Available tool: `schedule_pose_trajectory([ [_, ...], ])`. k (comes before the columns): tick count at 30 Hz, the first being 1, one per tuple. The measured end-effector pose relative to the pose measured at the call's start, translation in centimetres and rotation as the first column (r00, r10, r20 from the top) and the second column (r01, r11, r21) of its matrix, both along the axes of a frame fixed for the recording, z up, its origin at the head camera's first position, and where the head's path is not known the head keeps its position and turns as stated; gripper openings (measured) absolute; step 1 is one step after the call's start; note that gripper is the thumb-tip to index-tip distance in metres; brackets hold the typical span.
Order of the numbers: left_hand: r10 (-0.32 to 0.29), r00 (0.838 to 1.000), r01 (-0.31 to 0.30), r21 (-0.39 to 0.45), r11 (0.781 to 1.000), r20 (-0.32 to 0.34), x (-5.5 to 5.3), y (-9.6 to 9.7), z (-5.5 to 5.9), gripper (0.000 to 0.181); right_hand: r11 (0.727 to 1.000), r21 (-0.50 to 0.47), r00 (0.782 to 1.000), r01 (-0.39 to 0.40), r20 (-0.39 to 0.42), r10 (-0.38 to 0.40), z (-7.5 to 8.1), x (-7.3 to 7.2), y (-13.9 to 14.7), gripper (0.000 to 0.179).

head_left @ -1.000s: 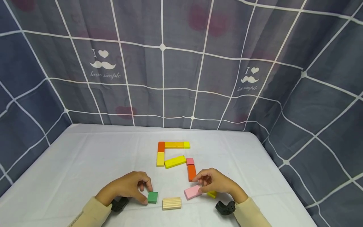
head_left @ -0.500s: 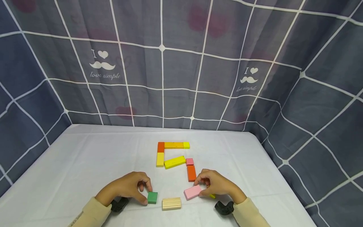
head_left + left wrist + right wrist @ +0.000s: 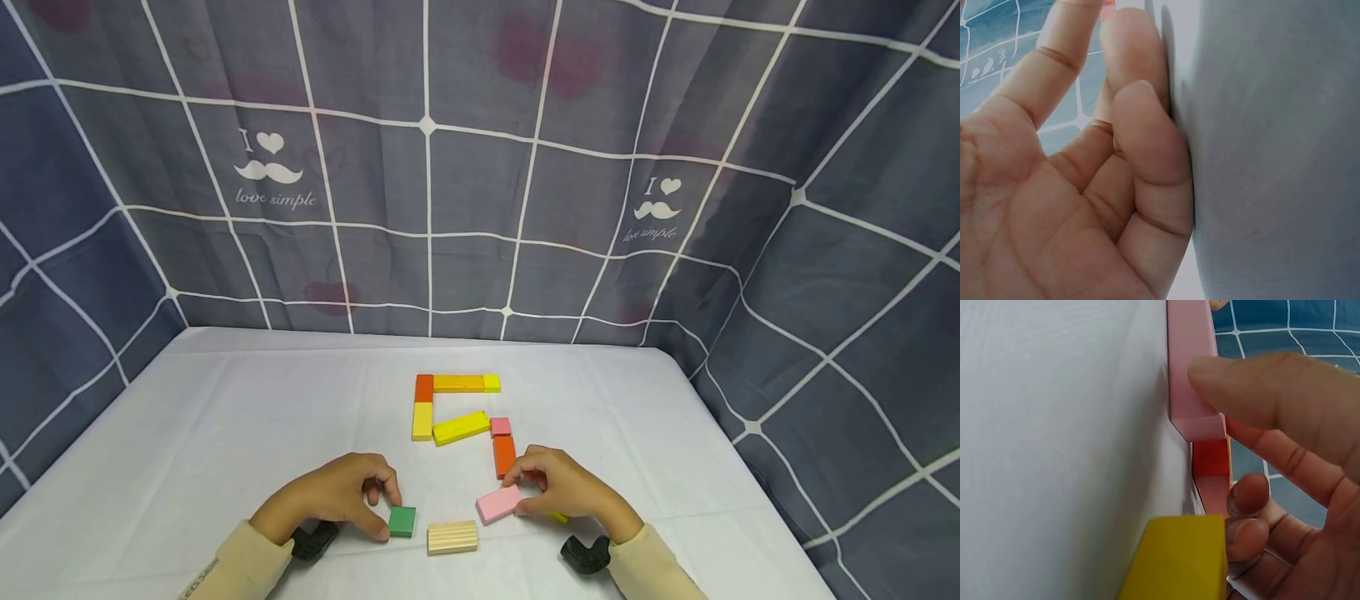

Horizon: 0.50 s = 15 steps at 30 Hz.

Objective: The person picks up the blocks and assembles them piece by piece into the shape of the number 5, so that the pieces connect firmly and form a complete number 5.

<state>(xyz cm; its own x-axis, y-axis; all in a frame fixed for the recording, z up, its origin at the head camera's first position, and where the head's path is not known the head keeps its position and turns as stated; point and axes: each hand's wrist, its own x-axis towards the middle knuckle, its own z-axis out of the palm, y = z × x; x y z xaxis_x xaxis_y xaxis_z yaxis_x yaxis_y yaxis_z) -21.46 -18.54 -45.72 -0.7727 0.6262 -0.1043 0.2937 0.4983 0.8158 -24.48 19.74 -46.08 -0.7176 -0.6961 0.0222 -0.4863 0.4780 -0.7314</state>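
My right hand (image 3: 573, 486) pinches a pink block (image 3: 498, 505) between thumb and index finger. In the right wrist view the thumb presses the side of the pink block (image 3: 1194, 375), and a yellow block (image 3: 1179, 559) lies near the curled fingers. That yellow block (image 3: 558, 517) is mostly covered by the hand in the head view. My left hand (image 3: 341, 496) holds a green block (image 3: 402, 522) at its left side with thumb and index finger. The left wrist view shows the curled fingers (image 3: 1147, 137) against the cloth, the green block hidden. A ridged wooden block (image 3: 452, 537) lies between the hands.
Farther back, blocks lie end to end on the white cloth (image 3: 262, 400): a small yellow (image 3: 492, 383), an orange-yellow (image 3: 459, 383), an orange (image 3: 424, 388), two yellow, a small pink (image 3: 500, 427) and an orange-red block (image 3: 505, 457). A grey checked curtain (image 3: 360, 167) surrounds the table.
My right hand has slid the pink block a little to the left, to just below the orange-red block's end. The left hand and the green block have stayed in place.
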Motion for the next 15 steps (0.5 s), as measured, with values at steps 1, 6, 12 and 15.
schedule_pose_trajectory([
  [1,-0.001,1.0,0.001,0.001,1.0,-0.002,0.0,-0.02,-0.02,0.03,1.0,-0.001,1.0,0.0,-0.008,0.0,-0.05,0.01,-0.04,0.026],
  [6,0.002,1.0,-0.002,-0.01,1.0,0.003,-0.12,-0.08,-0.14,0.03,1.0,-0.017,0.999,-0.008,-0.045,0.007,-0.2,0.19,-0.28,0.024],
  [12,0.006,1.0,-0.006,-0.016,1.0,0.023,-0.21,-0.06,-0.09,0.03,1.0,-0.028,0.998,-0.005,-0.061,0.003,-0.15,0.45,-0.62,0.024],
  [15,0.008,1.0,-0.008,-0.014,1.0,0.029,-0.21,-0.06,-0.08,0.03,1.0,-0.025,0.997,-0.001,-0.073,-0.001,-0.22,0.47,-0.68,0.024],
])
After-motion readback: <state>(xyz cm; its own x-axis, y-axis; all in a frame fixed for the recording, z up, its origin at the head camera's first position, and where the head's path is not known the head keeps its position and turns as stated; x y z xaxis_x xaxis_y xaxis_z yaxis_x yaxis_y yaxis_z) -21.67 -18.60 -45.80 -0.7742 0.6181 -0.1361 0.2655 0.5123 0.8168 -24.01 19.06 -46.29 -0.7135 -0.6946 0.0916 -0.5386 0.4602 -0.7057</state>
